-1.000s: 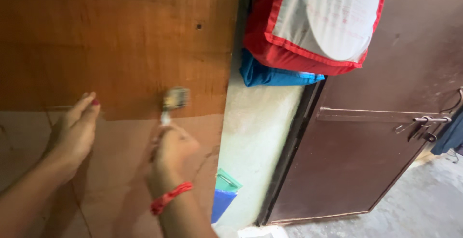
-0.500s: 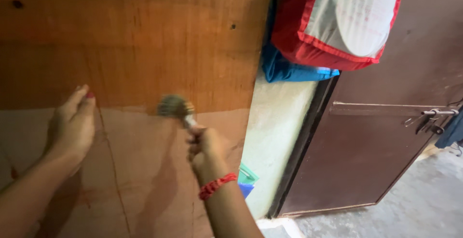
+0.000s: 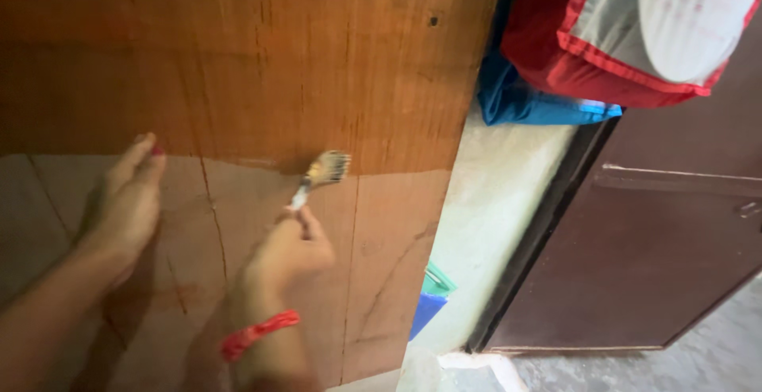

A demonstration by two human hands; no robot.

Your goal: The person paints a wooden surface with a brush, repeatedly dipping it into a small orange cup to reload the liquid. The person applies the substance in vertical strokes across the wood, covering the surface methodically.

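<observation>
A large upright plywood board [image 3: 262,59] fills the left and middle of the head view. Its upper part is glossy orange-brown and its lower part is dull and pale. My right hand [image 3: 290,249], with a red band at the wrist, grips a small paintbrush [image 3: 321,171]. The bristles touch the board at the line between the glossy and dull areas. My left hand [image 3: 127,205] lies flat against the board to the left, fingers together and pointing up.
To the right of the board stands a pale green wall [image 3: 492,225], then a dark brown metal door [image 3: 659,257]. A red-edged bag [image 3: 635,27] and blue cloth [image 3: 540,102] hang above. A blue and green object [image 3: 429,301] sits behind the board's lower edge.
The brush has swept along the edge of the glossy area, left and then back right. My view has shifted left, so the door and bag sit further right. My left hand stays pressed on the board.
</observation>
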